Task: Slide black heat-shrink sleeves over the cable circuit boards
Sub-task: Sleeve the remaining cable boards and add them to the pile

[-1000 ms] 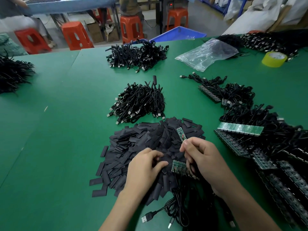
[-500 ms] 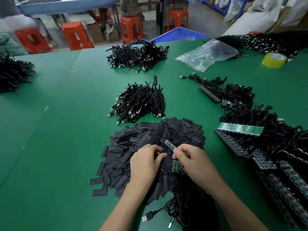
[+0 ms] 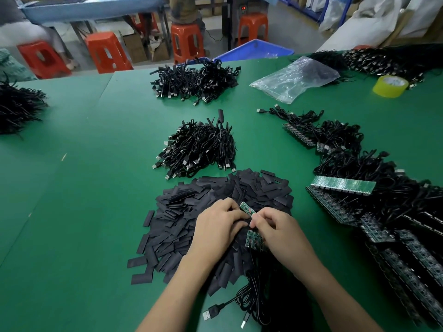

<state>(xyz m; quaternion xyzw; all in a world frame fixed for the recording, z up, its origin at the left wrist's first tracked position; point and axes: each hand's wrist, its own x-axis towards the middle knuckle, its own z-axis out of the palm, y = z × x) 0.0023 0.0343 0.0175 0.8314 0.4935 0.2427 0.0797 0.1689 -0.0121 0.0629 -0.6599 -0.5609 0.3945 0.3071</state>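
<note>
Right hand fingers pinched on the green circuit board, left hand fingers curled over the sleeve pile, their hold hidden; wide green surface leftward.

Black sleeves, green circuit board, green table, yellow tape roll, orange stools.

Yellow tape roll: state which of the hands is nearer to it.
Right. The right hand lies far down-left of the yellow tape roll; the left hand lies even farther left, over the sleeve pile.
</note>
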